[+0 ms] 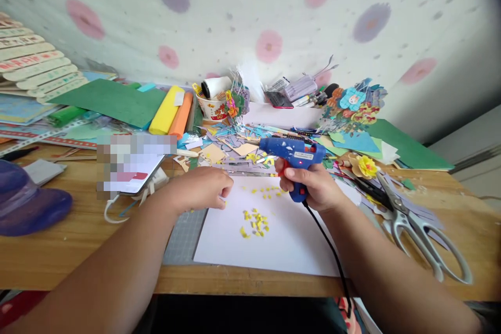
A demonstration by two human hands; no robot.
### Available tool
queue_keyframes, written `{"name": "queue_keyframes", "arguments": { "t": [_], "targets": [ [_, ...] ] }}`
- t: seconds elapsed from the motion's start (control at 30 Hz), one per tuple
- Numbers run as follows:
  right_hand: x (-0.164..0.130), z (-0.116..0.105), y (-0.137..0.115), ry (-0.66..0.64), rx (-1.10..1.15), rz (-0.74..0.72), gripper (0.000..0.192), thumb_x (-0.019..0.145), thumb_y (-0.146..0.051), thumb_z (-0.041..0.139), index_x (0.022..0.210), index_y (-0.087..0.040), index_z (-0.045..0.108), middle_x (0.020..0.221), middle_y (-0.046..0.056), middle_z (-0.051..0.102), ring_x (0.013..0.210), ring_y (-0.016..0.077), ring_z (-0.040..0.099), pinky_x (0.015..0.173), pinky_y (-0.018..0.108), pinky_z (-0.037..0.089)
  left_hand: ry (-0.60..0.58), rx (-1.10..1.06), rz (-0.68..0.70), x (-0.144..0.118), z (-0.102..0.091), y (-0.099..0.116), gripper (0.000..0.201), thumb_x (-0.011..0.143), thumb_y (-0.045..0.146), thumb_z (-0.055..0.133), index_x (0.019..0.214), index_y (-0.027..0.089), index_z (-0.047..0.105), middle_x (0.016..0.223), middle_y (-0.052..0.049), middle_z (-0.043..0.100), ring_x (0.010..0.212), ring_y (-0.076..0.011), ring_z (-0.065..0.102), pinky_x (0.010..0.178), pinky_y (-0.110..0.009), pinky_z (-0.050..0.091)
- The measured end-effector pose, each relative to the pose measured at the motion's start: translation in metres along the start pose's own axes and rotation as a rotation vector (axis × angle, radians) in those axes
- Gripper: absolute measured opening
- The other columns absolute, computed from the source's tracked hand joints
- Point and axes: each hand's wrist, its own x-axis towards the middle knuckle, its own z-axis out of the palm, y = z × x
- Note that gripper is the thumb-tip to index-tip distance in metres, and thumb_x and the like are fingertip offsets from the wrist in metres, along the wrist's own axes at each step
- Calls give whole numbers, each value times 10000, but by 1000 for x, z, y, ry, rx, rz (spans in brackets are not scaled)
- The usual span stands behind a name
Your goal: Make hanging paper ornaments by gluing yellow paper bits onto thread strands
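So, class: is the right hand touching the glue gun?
Touching. The head view shows the right hand wrapped around the glue gun's handle, finger on the trigger.

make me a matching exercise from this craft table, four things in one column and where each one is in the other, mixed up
Things:
1. glue gun
2. scissors
3. yellow paper bits
4. purple hat

Places:
A. far left on the table
B. on the white sheet
C. in the right hand
D. on the table beyond the right forearm

Pairs: 1-C, 2-D, 3-B, 4-A
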Motion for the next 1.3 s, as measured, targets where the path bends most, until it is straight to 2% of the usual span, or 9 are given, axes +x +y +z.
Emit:
{"name": "queue_keyframes", "arguments": {
  "t": [0.17,0.33,0.4,0.57,0.67,0.87,1.0,1.3],
  "targets": [
    [-2,-6,13,10,62,50,337,583,-403,800,765,-175,631,710,-14,571,485,80,459,478,245,370,-2,-6,6,2,6,-1,144,663,70,506,604,196,544,714,4,602,634,-151,520,568,-278,293],
    [-5,-5,13,5,80,33,336,588,-404,810,772,-172,654,669,-16,561,505,91,474,489,242,385,100,-85,125,4,7,-3,163,691,64,484,602,189,537,723,2,591,674,-143,542,620,-266,352],
    [-7,-5,15,-14,104,23,325,605,-401,808,786,-176,661,664,-19,563,503,92,474,499,246,389,208,-238,150,3,4,0,141,744,115,511,646,194,575,748,-3,632,712,-149,573,664,-265,396],
    [-11,-6,21,-63,120,6,301,628,-383,810,808,-187,668,713,-5,592,510,90,468,512,252,398,616,-696,68,-3,-3,17,93,776,254,597,702,196,599,779,-30,683,753,-173,631,701,-286,479],
    [-14,-5,22,-81,107,8,298,644,-381,810,827,-187,676,729,5,600,537,94,485,525,246,405,723,-803,82,-7,-4,24,94,761,267,629,704,196,608,760,-37,676,746,-181,635,704,-304,500],
    [-15,-3,21,-76,49,-13,318,644,-405,818,807,-171,679,681,0,573,546,102,482,492,233,366,880,-813,190,-5,2,22,37,773,216,681,764,217,646,777,-35,679,742,-195,653,662,-318,521],
    [-16,-5,22,-96,-4,-20,314,672,-421,811,818,-171,688,656,-7,560,567,105,481,525,241,383,953,-741,274,-3,6,18,96,785,154,684,811,243,658,795,-18,692,747,-191,667,660,-320,529],
    [-16,-5,23,-80,-61,-35,314,680,-435,802,809,-173,684,627,-12,556,564,109,476,531,247,400,1059,-528,289,-4,11,11,173,784,143,697,836,262,583,835,-1,703,787,-198,698,690,-342,555]
  ]
}}
